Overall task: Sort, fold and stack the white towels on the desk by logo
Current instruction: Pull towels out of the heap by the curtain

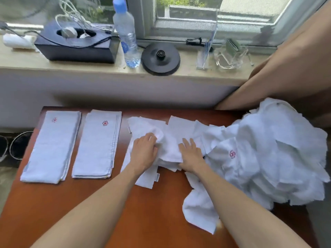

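Observation:
Two folded stacks of white towels lie at the left of the brown desk (146, 212): the left stack (52, 147) and the second stack (97, 145), each showing a small red logo near its far end. In the middle, a loose white towel (168, 140) lies partly spread. My left hand (144, 151) grips a bunched fold of it. Fingers straight, my right hand (191, 154) presses flat on the same towel. A big pile of unfolded white towels (268, 158) fills the right side, one red logo showing.
Behind the desk, a windowsill carries a dark box (77, 45) with cables, a water bottle (126, 33), a round black kettle base (160, 58), a clear glass dish (231, 56) and a rolled towel (18, 41). A tan curtain (286, 65) hangs at the right.

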Demonstrator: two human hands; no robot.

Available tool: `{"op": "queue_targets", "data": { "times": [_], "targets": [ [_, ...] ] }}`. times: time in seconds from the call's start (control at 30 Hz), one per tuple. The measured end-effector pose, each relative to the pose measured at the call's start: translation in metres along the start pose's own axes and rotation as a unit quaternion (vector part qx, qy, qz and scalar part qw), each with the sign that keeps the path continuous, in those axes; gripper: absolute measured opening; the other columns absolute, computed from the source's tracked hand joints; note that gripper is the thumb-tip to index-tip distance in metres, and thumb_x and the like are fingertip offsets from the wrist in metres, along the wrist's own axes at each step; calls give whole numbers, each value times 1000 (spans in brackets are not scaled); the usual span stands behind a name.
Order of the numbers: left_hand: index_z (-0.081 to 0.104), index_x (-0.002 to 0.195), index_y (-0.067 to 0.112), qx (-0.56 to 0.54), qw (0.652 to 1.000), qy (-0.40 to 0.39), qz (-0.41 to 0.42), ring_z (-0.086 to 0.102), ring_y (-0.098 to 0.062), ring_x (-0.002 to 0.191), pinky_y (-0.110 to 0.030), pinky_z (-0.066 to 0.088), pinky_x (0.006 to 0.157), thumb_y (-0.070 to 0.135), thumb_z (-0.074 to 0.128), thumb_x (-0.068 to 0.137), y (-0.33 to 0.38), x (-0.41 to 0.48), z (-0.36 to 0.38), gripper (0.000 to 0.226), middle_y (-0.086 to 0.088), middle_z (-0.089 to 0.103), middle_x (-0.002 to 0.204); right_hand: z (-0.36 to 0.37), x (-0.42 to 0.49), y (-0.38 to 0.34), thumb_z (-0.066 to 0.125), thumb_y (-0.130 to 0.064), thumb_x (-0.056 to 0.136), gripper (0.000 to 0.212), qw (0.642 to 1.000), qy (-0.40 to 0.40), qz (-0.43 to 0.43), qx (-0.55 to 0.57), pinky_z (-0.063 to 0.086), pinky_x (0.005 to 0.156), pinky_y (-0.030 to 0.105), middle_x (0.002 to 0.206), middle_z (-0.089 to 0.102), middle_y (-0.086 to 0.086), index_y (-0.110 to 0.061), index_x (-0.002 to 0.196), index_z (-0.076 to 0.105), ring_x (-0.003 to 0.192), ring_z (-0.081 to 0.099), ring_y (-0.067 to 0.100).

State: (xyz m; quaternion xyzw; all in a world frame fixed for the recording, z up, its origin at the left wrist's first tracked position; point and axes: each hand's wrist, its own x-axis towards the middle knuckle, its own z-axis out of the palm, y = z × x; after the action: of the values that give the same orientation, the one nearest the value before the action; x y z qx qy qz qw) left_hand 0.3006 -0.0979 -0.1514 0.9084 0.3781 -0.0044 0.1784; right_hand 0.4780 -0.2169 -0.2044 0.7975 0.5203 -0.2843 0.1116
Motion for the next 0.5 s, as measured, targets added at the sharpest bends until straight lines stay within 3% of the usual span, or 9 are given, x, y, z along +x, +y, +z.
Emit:
{"op": "queue_targets", "data": {
  "times": [0.1,0.2,0.33,0.5],
  "targets": [
    [59,103,4,0,999,-4,-33,58,-38,91,-43,37,77,6,49,93,9,-8,2,14,-14,63,108,0,4,3,66,-16,92,61,998,57,-32,-21,46,101,40,146,42,9,-11,147,38,141,31,40],
    [52,89,9,4,998,8,-65,56,-38,80,-40,29,69,6,46,92,16,-18,-8,7,-11,60,92,-9,2,3,60,-10,95,52,997,65,-49,14,48,79,40,129,53,11,-9,142,39,130,40,35],
    [39,82,14,-3,994,53,-94,55,-38,71,-43,39,65,9,46,94,23,-24,-38,14,-9,57,81,-31,-19,-5,61,-21,96,50,988,91,-55,116,50,86,44,128,54,11,-11,141,40,126,42,33],
    [58,93,11,-19,982,144,-119,63,-33,75,-46,52,79,17,49,100,34,-32,-87,12,-10,69,87,-78,-52,-19,60,-20,96,43,958,186,-71,204,48,87,43,132,55,10,-11,135,46,122,45,33]
  ]
}}
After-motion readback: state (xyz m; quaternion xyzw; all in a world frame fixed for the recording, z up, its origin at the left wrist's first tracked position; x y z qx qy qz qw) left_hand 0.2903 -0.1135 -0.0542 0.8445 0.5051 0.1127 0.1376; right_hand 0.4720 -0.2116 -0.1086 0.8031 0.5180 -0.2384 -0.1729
